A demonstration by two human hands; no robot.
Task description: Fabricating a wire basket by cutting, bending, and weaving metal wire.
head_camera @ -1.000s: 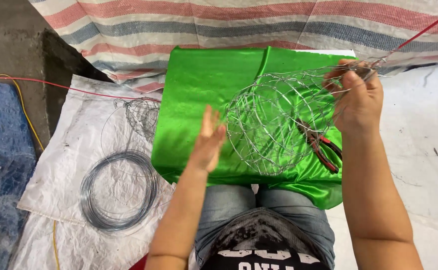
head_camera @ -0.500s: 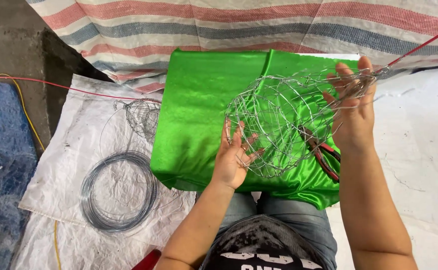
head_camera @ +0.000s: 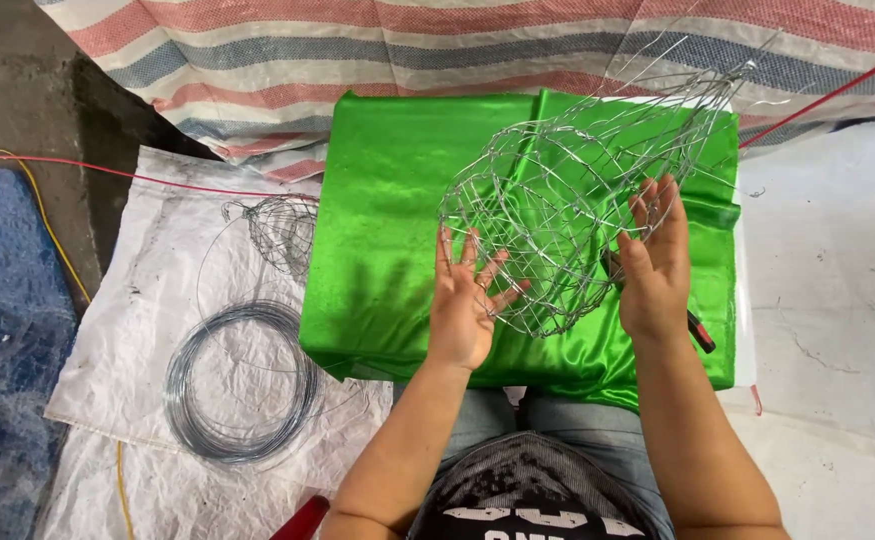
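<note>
while it rests over a shiny green satin cloth (head_camera: 397,200), a rounded basket of woven silver wire mesh (head_camera: 557,220) sits between two bare hands. the left hand (head_camera: 465,300) presses its near-left side with fingers spread apart, fingertips touching the mesh. the right hand (head_camera: 654,262) lies flat against its near-right side, fingers straight and close together. loose wire ends fan out from the basket's far-right end. a red-handled tool (head_camera: 700,333) peeks out just right of the right hand. left of the cloth, on a white woven sack (head_camera: 147,290), lie a smaller wire mesh piece (head_camera: 279,228) and a round coil of grey wire (head_camera: 242,380).
</note>
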